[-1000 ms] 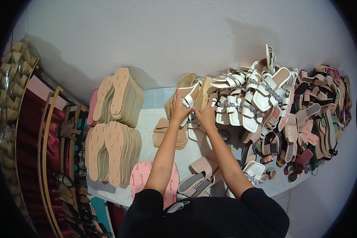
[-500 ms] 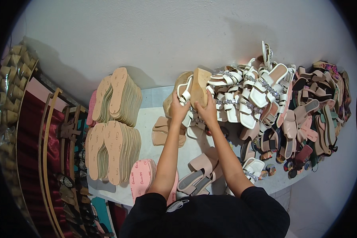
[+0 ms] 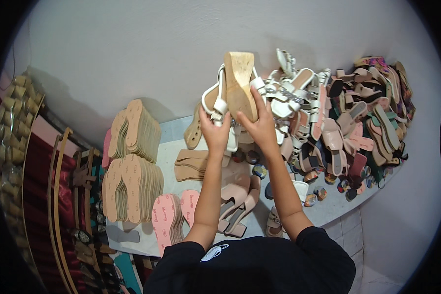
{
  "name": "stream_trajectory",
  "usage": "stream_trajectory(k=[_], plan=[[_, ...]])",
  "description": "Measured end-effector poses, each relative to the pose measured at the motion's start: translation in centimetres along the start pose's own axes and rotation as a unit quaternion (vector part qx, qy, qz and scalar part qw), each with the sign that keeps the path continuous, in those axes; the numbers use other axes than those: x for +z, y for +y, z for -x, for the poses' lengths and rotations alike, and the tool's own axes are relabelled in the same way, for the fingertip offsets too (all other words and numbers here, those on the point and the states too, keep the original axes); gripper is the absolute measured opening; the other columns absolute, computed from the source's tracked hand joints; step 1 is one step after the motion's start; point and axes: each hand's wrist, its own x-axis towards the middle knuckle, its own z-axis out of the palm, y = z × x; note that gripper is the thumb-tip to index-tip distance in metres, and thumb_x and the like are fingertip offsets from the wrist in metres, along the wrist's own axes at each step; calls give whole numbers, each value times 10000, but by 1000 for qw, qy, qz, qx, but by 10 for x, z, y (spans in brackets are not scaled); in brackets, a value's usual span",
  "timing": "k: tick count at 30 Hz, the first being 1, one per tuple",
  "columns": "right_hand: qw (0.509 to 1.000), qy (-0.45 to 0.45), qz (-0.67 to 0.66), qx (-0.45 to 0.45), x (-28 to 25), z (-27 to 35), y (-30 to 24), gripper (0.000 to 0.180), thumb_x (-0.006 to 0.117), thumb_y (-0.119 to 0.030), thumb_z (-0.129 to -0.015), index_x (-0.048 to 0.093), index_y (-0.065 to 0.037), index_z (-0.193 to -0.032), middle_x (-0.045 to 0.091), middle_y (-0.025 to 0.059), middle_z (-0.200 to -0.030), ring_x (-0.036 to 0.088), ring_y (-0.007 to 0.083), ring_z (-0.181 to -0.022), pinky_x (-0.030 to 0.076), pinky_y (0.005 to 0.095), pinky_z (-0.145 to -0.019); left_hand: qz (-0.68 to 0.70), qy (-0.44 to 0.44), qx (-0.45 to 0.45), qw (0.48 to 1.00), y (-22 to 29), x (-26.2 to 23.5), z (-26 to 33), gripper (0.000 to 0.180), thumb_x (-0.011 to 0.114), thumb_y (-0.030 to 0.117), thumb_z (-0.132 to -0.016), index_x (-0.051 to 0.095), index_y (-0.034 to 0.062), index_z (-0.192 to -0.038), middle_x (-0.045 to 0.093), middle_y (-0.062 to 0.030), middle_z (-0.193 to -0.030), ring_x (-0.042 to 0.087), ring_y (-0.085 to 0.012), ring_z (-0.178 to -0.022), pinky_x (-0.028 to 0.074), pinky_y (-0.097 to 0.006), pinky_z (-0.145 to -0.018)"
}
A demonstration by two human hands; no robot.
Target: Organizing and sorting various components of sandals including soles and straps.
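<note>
My left hand grips a white strappy sandal with a tan insole, its fingers closed round the lower end. My right hand is closed on a pale wooden shoe last, held upright against the sandal, thumb on its lower part. White straps show at the last's right side; I cannot tell whether they belong to another sandal. Both hands are raised above the table, in front of the wall. Just left of my left hand, a tan sole-shaped piece with holes leans.
White sandals with shiny trim and mixed pink and black sandals pile up at right. Stacked tan insoles and pink printed insoles stand at left. Beige slide sandals lie between my forearms. Shelving borders the table's left.
Both hands have lifted the sandal and wooden last higher, and the last now stands more upright. The view has shifted, so the right-hand pile appears further left.
</note>
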Motion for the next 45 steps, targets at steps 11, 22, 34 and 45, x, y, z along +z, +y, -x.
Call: stream_trajectory(k=[11,22,34,45], plan=[[981,147,119,41,-154,-101,40,766,668,-332,-635,276,-22,-1216,456,279,-1097,506,372,-966,428,395,-776,159,-53,-13,986,34,195,-32,675,649,8,-657,249,-49,-1198,479,-162,-1070,496,-197,-963,410,-284,-808],[965,179,171,88,-165,-174,180,905,622,-410,-681,113,38,-1281,311,318,-1223,330,413,-1139,320,410,-919,-329,-114,-97,933,-38,254,-56,897,550,565,-679,238,-56,-1246,235,-309,-1278,247,-385,-1204,214,-505,-948],[954,241,125,127,-153,-156,165,837,473,-431,-786,-31,-33,-1323,-1,403,-1272,-62,472,-1227,130,504,-983,-293,-107,-101,945,-52,158,-50,724,530,514,-725,353,16,-1220,180,-313,-1300,217,-425,-1204,213,-451,-968],[965,205,155,-57,-23,-61,71,582,514,-251,-775,285,-68,-1278,135,275,-1328,79,416,-1249,118,528,-979,-320,-80,-104,938,-75,74,-26,702,556,445,-716,323,30,-1231,167,-308,-1303,229,-418,-1200,213,-526,-938]])
